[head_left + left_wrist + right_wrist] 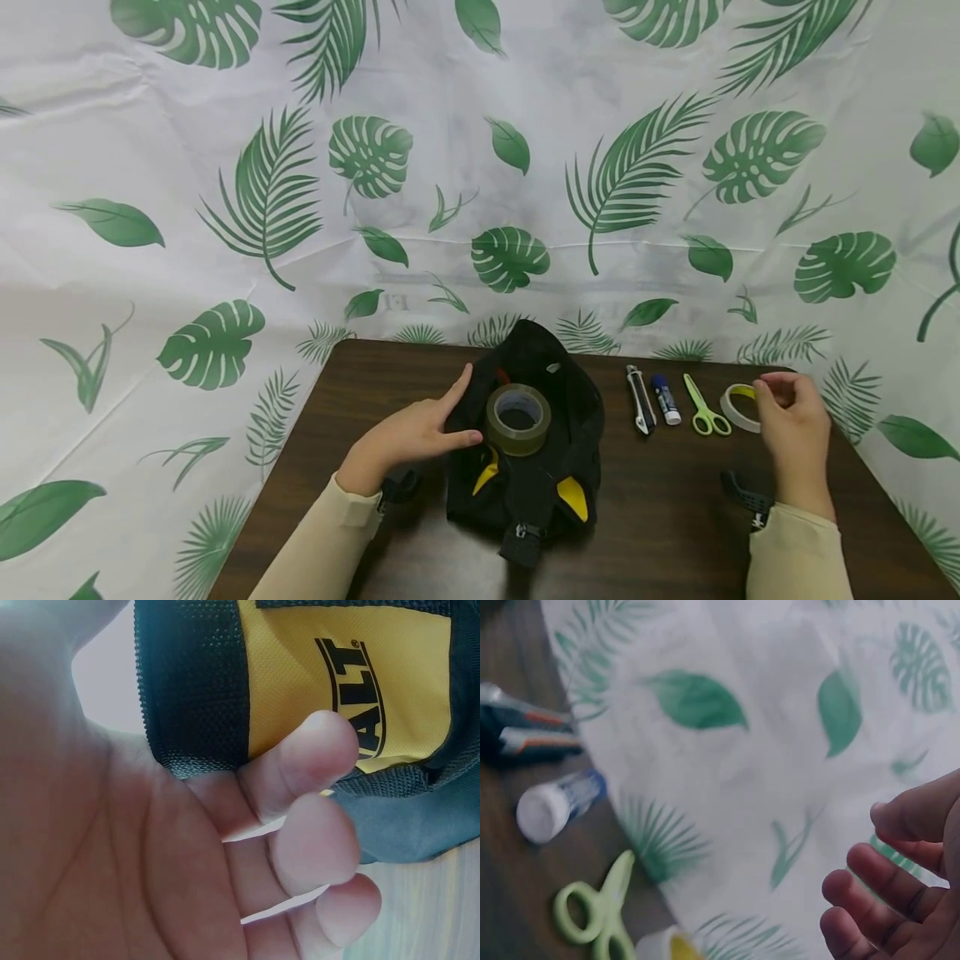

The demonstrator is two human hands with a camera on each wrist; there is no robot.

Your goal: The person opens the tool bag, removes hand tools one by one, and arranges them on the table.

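Observation:
A black bag with yellow panels point(572, 498) stands open on the table, a roll of brown packing tape point(517, 450) in its mouth. Against the bag's left side lies my left hand point(408, 433), fingers spread and thumb by the tape. In the left wrist view, loosely bent fingers point(315, 844) are beside the bag's yellow panel point(292, 682). My right hand point(798, 429) hovers beside a white tape roll point(731, 408) with a yellow inside. The right wrist view shows its relaxed fingers point(877, 881) with nothing between them.
Left of the white tape roll lie green scissors point(703, 408), a blue-capped glue stick point(666, 400) and a box cutter point(641, 400). Behind the dark wooden table point(660, 517) hangs a white leaf-print sheet point(442, 108).

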